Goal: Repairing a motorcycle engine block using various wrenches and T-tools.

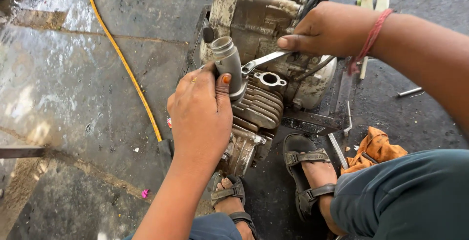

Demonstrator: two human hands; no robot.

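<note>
Left grip (200,110) clenched on my grey metal intake pipe (228,62) | right grip (327,30) grasping silver steel spanner (264,61) | both over grimy finned engine block (261,103)

My left hand (200,115) covers the lower part of the grey pipe (229,64); I can't see its joint. My right hand (325,30) hides the spanner (264,61) handle end. Engine (264,20) top is cut off by the frame edge. The orange rag (373,147) is partly behind my knee.

Bare forearms, a red thread bracelet (370,41) at the right wrist, teal trousers (405,196) — and dark strapped sandals (305,171).
</note>
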